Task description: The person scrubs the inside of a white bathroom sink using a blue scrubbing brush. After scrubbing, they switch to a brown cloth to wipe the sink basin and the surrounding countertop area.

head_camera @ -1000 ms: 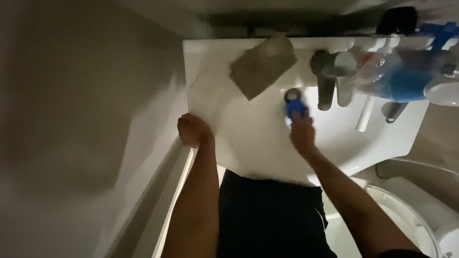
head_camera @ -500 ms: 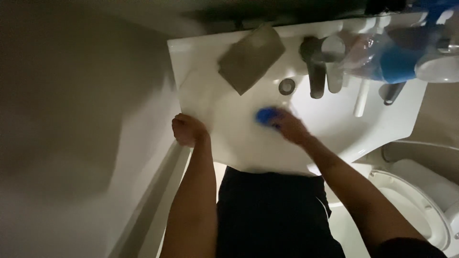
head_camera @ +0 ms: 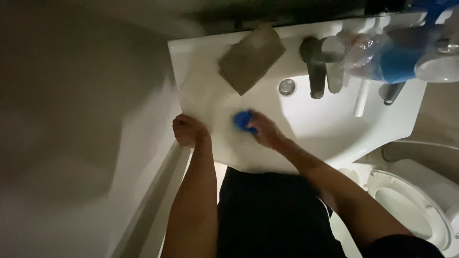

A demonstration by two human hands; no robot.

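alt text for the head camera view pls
Seen from above, a person's right hand presses a blue sponge on a white sink while the left hand rests on its corner. A grey cloth lies near the tap.

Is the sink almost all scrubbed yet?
Can't tell how much is already clean; the light is dim. Right now the right hand rubs a blue scrubber on the sink's left inner side. The left hand grips its corner. The grey cloth lies unused on the rim.

Dim, grainy view — brightest on the white sink (head_camera: 325,129), motion-blurred, left side in shadow.
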